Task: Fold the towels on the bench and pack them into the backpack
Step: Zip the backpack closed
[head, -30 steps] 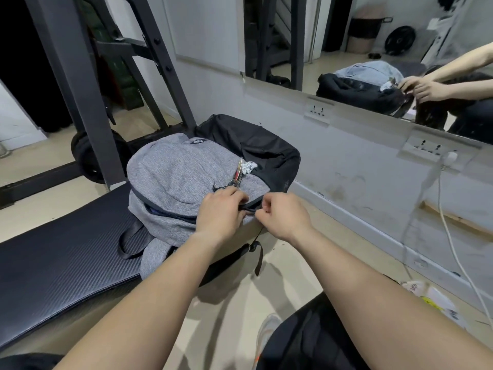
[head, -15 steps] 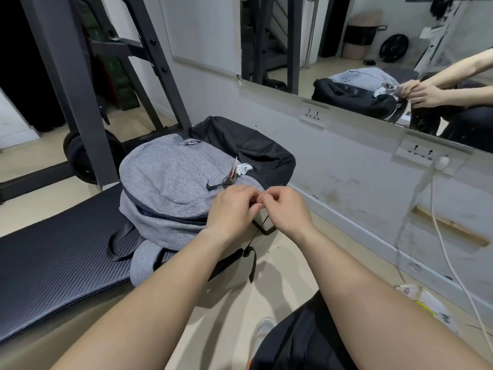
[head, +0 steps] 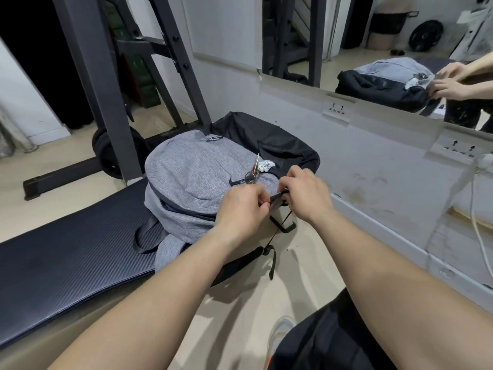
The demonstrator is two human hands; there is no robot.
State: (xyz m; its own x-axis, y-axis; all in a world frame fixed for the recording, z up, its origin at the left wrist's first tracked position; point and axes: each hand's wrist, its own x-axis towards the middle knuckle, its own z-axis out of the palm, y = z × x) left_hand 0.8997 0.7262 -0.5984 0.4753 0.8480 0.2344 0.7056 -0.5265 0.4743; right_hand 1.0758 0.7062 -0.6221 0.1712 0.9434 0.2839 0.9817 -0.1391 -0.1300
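A grey backpack (head: pixel 192 180) with a black back panel (head: pixel 269 137) lies on the end of the black padded bench (head: pixel 66 260). Its straps hang off the bench's edge. My left hand (head: pixel 240 209) pinches the backpack's near top edge by the zipper. My right hand (head: pixel 306 193) grips a black strap or zipper pull at the same spot, a little to the right. Keys and a small white charm (head: pixel 265 165) hang on the bag just beyond my hands. No towel shows in the head view.
A dark steel rack (head: pixel 106 89) with a weight plate (head: pixel 112 153) stands behind the bench. A wall mirror (head: pixel 373 49) runs along the right, with sockets (head: pixel 461 149) and a white cable (head: pixel 477 214) below it. My shoe (head: pixel 280 332) rests on the beige floor.
Both hands have shifted right along the backpack's top edge, toward its corner. My right hand now sits farther right and pulls a black strap taut; the bag has flattened a little.
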